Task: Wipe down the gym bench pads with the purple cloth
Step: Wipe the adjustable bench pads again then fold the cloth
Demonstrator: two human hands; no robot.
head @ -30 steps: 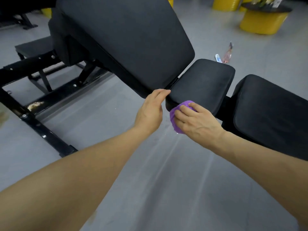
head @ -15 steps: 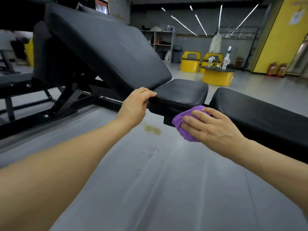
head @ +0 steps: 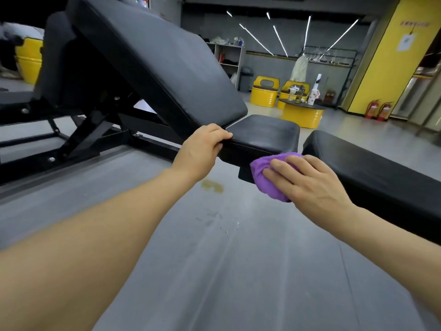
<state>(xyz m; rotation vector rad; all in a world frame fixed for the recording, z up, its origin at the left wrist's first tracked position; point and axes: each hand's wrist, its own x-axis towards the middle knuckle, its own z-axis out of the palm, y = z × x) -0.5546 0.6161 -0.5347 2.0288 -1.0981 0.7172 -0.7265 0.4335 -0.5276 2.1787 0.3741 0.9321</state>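
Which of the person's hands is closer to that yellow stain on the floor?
The left hand: it hangs just above the stain, gripping the seat pad. The right hand is farther right.

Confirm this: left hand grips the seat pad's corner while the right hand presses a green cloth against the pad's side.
Not quite: the cloth is purple, not green, as the head view shows. The left hand does grip the seat pad corner; the right hand presses the cloth against its side.

Change over one second: the right hand (head: 307, 181) has carried the purple cloth (head: 269, 177) from the near-left corner of the seat pad (head: 265, 132), just beside the left hand (head: 202, 149), rightward along its near side. The left fingers, formerly straight, now curl over the pad's corner.
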